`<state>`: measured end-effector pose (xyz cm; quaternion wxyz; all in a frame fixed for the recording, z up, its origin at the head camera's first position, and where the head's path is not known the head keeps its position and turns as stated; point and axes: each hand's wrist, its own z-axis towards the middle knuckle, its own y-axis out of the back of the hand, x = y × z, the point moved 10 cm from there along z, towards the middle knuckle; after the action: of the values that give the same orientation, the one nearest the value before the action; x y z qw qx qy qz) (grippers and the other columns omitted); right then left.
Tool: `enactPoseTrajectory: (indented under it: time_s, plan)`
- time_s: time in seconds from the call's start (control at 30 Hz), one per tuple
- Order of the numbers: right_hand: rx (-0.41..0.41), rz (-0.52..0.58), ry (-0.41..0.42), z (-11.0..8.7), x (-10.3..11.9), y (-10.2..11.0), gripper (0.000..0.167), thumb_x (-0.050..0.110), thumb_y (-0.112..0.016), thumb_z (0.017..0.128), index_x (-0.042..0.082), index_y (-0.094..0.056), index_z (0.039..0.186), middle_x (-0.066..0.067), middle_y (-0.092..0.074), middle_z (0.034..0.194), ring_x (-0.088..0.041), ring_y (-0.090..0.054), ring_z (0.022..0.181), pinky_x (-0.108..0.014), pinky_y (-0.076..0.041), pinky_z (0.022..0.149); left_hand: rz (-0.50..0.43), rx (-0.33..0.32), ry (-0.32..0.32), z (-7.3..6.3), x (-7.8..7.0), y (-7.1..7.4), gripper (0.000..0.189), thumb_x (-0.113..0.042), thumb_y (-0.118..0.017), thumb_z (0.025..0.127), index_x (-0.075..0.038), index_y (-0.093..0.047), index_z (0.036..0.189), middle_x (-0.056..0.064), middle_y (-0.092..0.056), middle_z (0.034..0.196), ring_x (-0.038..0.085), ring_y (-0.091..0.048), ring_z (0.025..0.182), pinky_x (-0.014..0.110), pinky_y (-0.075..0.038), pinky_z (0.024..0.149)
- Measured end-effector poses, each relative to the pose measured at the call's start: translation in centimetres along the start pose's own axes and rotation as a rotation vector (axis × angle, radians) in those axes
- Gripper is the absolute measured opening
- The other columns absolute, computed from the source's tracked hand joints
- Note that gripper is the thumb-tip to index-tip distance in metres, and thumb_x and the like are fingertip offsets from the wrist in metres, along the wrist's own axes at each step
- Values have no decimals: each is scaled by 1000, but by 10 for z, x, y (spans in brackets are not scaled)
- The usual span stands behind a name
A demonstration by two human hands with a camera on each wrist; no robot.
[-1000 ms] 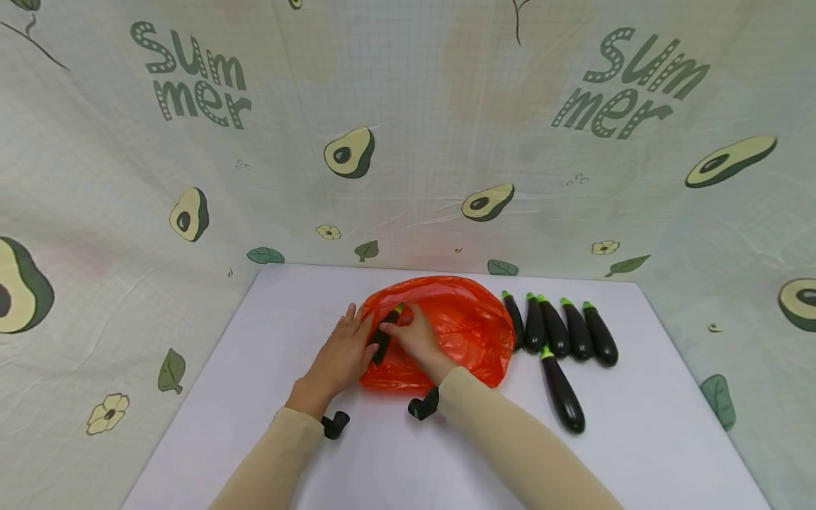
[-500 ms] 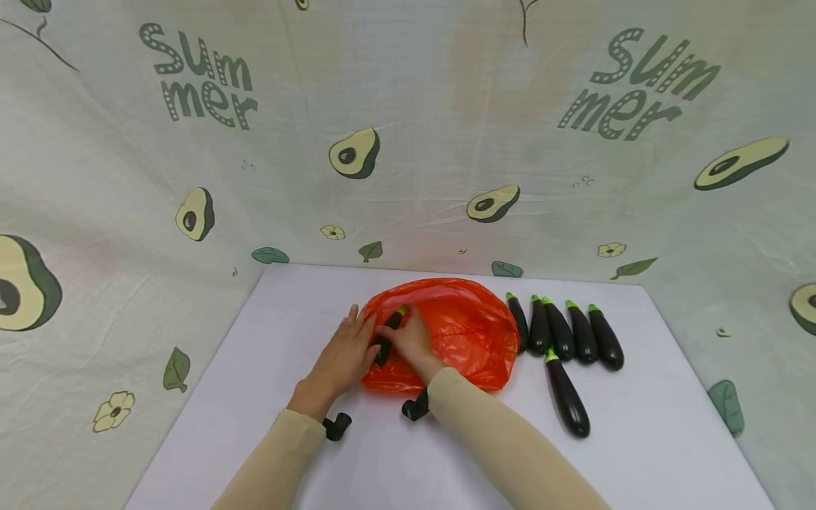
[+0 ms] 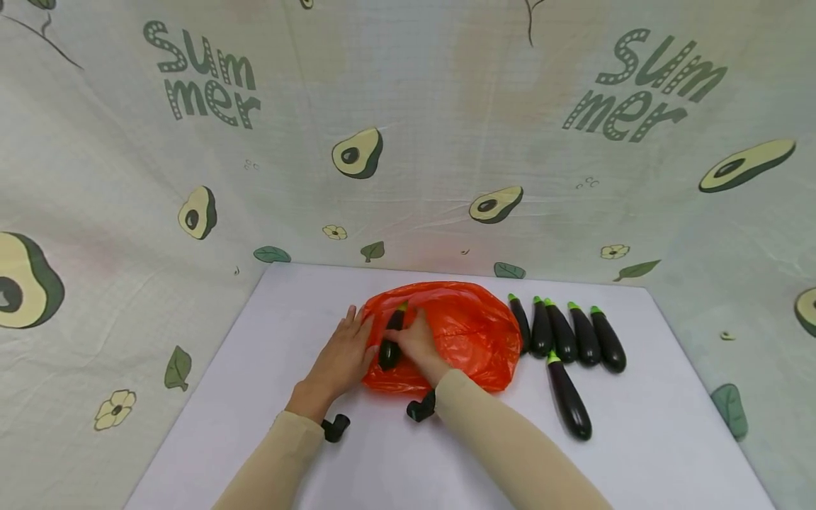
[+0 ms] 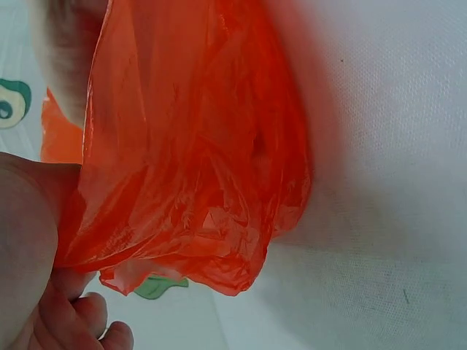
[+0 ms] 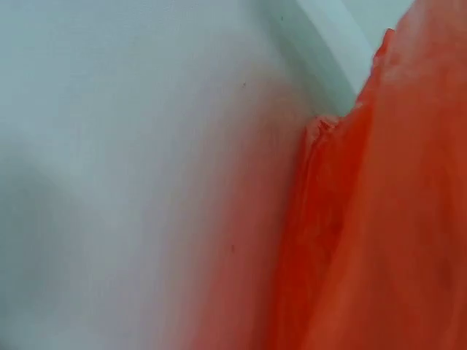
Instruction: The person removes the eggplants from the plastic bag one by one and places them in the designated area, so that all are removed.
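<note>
A red plastic bag point(image 3: 474, 343) lies with its mouth spread wide on the white table. At its left rim, my left hand point(image 3: 343, 355) pinches the film between thumb and fingers; the left wrist view shows the bag point(image 4: 190, 160) running out from that grip. Inside the mouth, my right hand point(image 3: 417, 343) holds a small dark eggplant point(image 3: 389, 354) with a green stem end, near the left wall. Part of this eggplant is behind the fingers. The right wrist view has only the bag's side point(image 5: 394, 219) and white table, with the hand out of sight.
Several eggplants point(image 3: 583, 336) stand in a row right of the bag, stems toward the back. One more eggplant point(image 3: 569, 399) lies in front of them. A printed avocado cloth point(image 3: 408, 142) hangs behind the table point(image 3: 637, 453).
The eggplant in my right hand has shifted slightly right and stands more upright, with more of its lower end showing. My left hand stays at the bag's rim. The head view has shifted slightly.
</note>
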<state>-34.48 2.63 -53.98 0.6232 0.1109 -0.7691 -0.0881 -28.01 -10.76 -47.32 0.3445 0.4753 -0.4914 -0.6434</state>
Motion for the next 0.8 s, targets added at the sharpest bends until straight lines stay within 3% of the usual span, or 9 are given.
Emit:
enactPoseTrajectory:
  time_s: [0.17,0.3,0.8]
  plan:
    - [34,55,-48,-3,-5,10,86,13,-83,89,4,-30,157,-27,-62,140,-40,-64,126,-57,-52,110,-13,-11,3,0,-1,3,69,-25,-68,104,2,-40,160,20,-30,172,38,-18,163,53,-23,130]
    - [82,95,-65,-4,-6,17,87,11,-81,91,6,-28,160,-27,-61,143,-42,-64,128,-59,-52,110,-11,-2,19,0,0,2,70,-26,-68,104,1,-39,161,19,-30,172,37,-17,163,53,-23,130]
    - [100,17,-11,-5,-8,51,85,12,-81,93,21,-32,162,-19,-59,148,-41,-64,127,-61,-53,107,-21,5,24,0,-1,1,72,-27,-69,103,-1,-37,163,16,-27,173,37,-16,164,53,-23,129]
